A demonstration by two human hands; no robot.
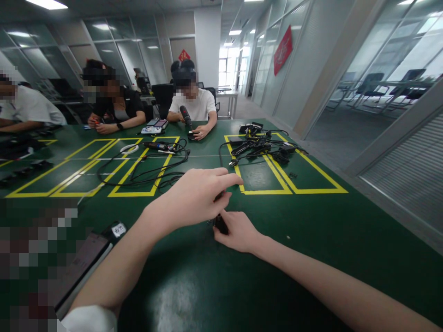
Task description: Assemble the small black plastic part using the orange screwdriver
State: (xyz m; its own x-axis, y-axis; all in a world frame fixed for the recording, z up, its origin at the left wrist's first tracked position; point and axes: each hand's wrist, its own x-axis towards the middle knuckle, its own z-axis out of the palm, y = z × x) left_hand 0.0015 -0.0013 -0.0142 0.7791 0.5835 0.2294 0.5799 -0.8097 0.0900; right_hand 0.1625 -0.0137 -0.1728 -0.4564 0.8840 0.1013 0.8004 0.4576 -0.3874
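Note:
My right hand point(238, 231) rests low over the green table point(284, 272), its fingers closed round a small black part point(220, 224). Most of that part is covered by the fingers, and its kind cannot be told. Just above it is my left hand point(207, 191), bent at the wrist, with thumb and fingers curled together. A sliver of something dark shows between them, too hidden to name. The left fingertips point right, over the right hand.
Black cables and adapters point(256, 147) lie heaped ahead, among yellow tape outlines point(266, 192). More cable point(138, 173) loops on the left. A flat grey device point(81, 272) lies beside my left forearm. Across the table a person point(194, 103) holds a black power screwdriver point(186, 116); others sit farther left.

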